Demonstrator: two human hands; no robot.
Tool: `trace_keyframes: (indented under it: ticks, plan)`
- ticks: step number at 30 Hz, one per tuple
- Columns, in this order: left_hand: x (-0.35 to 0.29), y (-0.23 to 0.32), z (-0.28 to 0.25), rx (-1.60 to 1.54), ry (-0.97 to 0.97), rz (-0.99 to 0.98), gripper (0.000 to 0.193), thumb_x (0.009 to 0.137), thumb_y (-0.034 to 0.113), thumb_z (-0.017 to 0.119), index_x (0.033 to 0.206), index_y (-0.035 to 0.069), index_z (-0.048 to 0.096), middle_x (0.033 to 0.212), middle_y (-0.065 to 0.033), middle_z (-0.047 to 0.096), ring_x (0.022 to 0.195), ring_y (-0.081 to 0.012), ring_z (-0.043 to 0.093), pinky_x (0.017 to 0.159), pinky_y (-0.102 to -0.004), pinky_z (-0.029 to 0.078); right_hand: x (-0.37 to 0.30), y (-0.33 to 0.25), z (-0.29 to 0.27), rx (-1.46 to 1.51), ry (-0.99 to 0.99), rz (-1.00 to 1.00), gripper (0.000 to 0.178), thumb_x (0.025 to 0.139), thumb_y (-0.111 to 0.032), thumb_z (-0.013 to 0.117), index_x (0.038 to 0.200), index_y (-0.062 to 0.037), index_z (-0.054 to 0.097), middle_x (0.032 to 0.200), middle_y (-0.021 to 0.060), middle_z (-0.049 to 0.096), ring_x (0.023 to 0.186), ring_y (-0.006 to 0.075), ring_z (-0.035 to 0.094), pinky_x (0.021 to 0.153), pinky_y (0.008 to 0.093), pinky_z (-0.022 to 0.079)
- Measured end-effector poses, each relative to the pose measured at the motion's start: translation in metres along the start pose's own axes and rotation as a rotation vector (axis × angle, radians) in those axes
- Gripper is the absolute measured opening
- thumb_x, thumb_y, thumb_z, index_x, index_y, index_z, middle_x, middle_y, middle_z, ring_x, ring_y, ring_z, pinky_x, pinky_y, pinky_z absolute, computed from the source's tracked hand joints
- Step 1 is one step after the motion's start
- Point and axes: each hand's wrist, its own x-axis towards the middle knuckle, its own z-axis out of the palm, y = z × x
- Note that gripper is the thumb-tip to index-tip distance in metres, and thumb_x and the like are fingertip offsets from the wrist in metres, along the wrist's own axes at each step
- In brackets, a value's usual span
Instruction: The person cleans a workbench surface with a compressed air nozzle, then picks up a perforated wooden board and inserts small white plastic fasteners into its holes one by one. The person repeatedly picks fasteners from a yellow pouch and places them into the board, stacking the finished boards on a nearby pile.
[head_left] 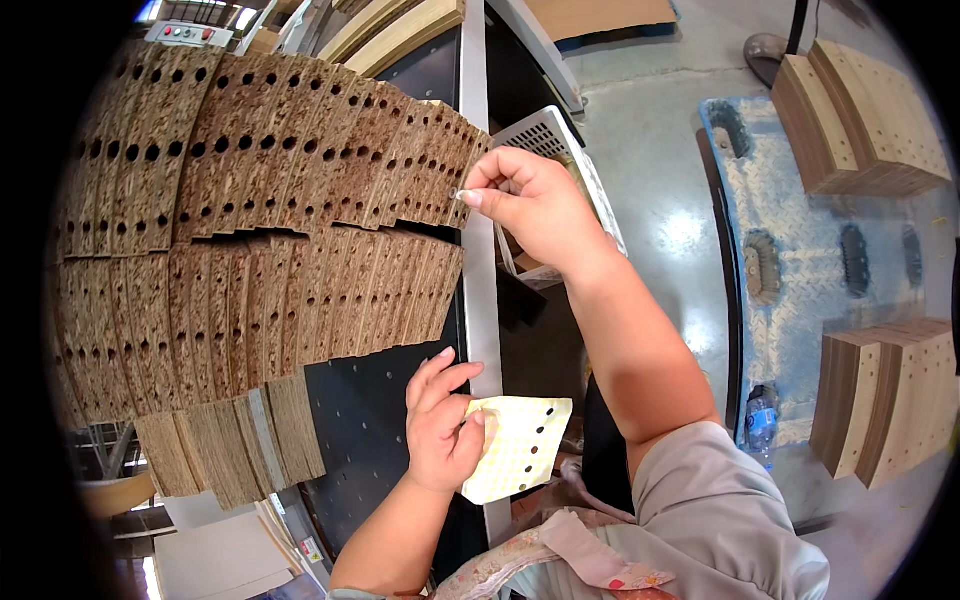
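Brown particleboard panels with round dark holes sit packed on the black desk. The left hand grips a pale-yellow checked sheet with dark dots. The right hand pinches narrowly at the panels' right edge; I cannot tell whether its grip holds anything.

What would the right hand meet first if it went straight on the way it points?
The right hand would likely meet the drilled boards, at the right end of their upper row; depth is unclear, so it may touch them already.
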Motion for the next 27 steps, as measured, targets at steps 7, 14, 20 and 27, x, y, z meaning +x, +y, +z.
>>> trace_keyframes:
  ticks: [7,14,20,27]
  plan:
    - [0.0,0.0,-0.001,0.012,-0.013,0.001,0.009,0.073,0.009,0.058,0.069,0.001,0.061,0.106,-0.0156,0.064,0.118,-0.0377,0.047,0.099,-0.044,0.035,0.014,0.003,0.004,-0.099,-0.052,-0.178,0.004,0.083,-0.002,0.063,0.082,-0.0022,0.059,0.08,-0.0014,0.056,0.076,0.0066,0.052,0.067,0.0243,0.044]
    - [0.001,0.0,-0.001,0.004,-0.004,0.003,0.007,0.071,0.008,0.06,0.068,0.002,0.062,0.106,-0.0132,0.064,0.118,-0.0357,0.047,0.1,-0.0436,0.033,0.013,-0.005,0.01,-0.277,0.063,-0.289,0.008,0.075,-0.005,0.066,0.079,-0.0025,0.06,0.08,0.0104,0.058,0.072,0.0246,0.057,0.066,0.0333,0.046]
    - [0.002,0.0,-0.001,0.006,-0.008,0.002,0.007,0.071,0.008,0.06,0.069,0.002,0.063,0.106,-0.0133,0.064,0.118,-0.0355,0.048,0.1,-0.0436,0.033,0.013,-0.012,0.007,-0.195,0.086,-0.115,0.007,0.077,-0.003,0.067,0.08,-0.0027,0.06,0.078,0.0038,0.058,0.07,0.0131,0.054,0.066,0.0272,0.044]
    - [-0.001,0.0,-0.001,-0.002,-0.006,-0.009,0.006,0.07,0.008,0.061,0.069,0.002,0.063,0.106,-0.0129,0.064,0.118,-0.0353,0.048,0.101,-0.0439,0.033,0.01,-0.011,0.004,0.17,-0.049,-0.047,0.011,0.081,0.001,0.065,0.089,-0.0041,0.058,0.083,-0.0025,0.057,0.076,0.0062,0.053,0.07,0.0217,0.044]
